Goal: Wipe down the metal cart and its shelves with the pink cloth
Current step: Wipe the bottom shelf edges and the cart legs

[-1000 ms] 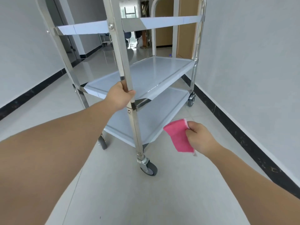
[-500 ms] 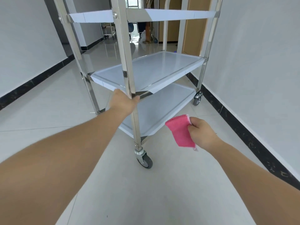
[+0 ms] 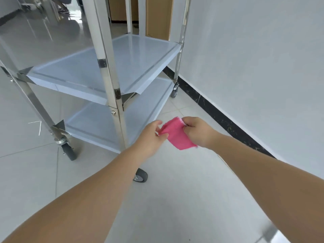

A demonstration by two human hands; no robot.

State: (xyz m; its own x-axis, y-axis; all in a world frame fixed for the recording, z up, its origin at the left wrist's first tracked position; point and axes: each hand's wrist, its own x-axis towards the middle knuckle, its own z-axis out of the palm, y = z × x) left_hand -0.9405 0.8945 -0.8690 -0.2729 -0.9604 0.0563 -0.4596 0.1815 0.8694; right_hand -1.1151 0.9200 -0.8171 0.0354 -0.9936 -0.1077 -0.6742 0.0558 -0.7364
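Observation:
A metal cart (image 3: 112,81) on grey casters stands ahead of me, with a pale blue middle shelf (image 3: 108,67) and a bottom shelf (image 3: 98,123). Its top shelf is out of view. The pink cloth (image 3: 177,135) hangs in front of the cart's near right post. My right hand (image 3: 194,130) pinches the cloth's upper right corner. My left hand (image 3: 152,137) pinches its left edge between thumb and fingers. Neither hand touches the cart.
A white wall (image 3: 254,67) with a black skirting strip (image 3: 219,118) runs close along the cart's right side. Glossy tiled floor (image 3: 175,199) lies below my arms. A wooden door frame (image 3: 157,16) stands behind the cart.
My left hand let go of the cart's near post and came down to take the cloth's left edge. My view dropped lower and moved closer to the cart.

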